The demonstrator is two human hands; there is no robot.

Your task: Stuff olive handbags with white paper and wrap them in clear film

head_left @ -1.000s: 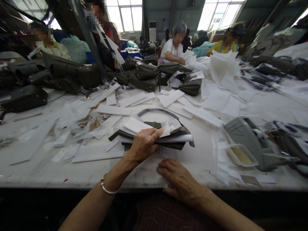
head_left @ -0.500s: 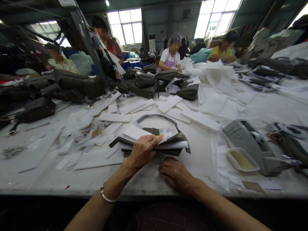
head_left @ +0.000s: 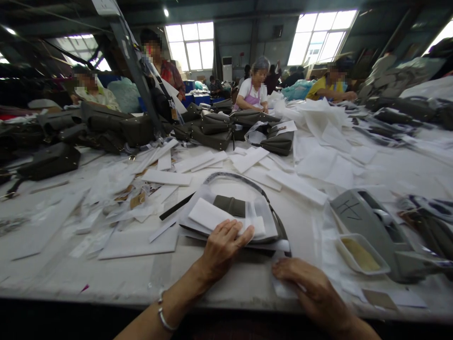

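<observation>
A dark olive handbag (head_left: 231,206) lies flat on the white table (head_left: 116,276) in front of me, partly wrapped in clear plastic and white paper (head_left: 212,216). Its curved handle (head_left: 236,178) arches away from me. My left hand (head_left: 222,245) lies on the near edge of the bag, fingers stretched flat over the white paper. My right hand (head_left: 311,289) rests palm down on a small clear plastic piece (head_left: 283,287) at the table's front edge, just right of the bag, fingers spread.
White card strips (head_left: 166,177) and paper sheets litter the table. A shallow tray with yellow paste (head_left: 361,255) and a grey box (head_left: 357,215) sit to the right. Dark bags (head_left: 212,130) are piled at the back. Other people (head_left: 253,89) work across the table.
The bag has been laid flatter, with the plastic and white paper now spread on top. My right hand slid right and nearer the table edge. The camera tilted up a little.
</observation>
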